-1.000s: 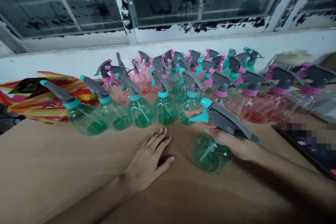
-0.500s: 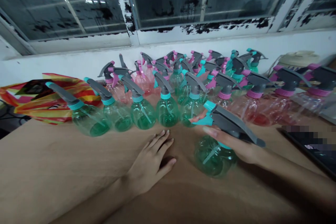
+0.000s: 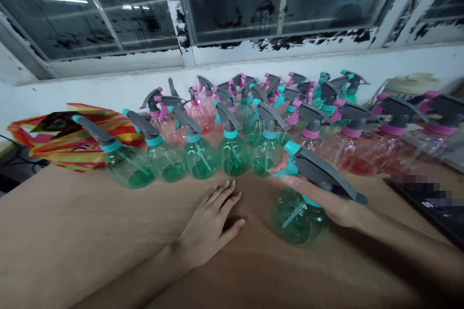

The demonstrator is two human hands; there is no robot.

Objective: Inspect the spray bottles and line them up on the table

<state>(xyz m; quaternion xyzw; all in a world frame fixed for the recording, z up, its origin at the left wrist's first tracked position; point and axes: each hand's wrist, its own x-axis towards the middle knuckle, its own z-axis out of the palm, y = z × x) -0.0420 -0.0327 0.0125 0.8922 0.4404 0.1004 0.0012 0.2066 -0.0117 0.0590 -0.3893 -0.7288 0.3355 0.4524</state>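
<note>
Head view: right fingers (image 3: 315, 193) clamped on a bulbous, translucent green bottle (image 3: 299, 229), left fingers (image 3: 231, 202) slightly apart on smooth tabletop (image 3: 108, 222).

The right hand (image 3: 328, 200) has squeezed the spray bottle's (image 3: 300, 227) trigger (image 3: 290, 167) inward.

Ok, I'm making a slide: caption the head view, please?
Right hand holds a green spray bottle; left hand rests on the table before green bottles and pink bottles.

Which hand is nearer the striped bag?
Left. The left hand rests on the table, right of the striped bag; the right hand is farther right, holding a green spray bottle.
</note>
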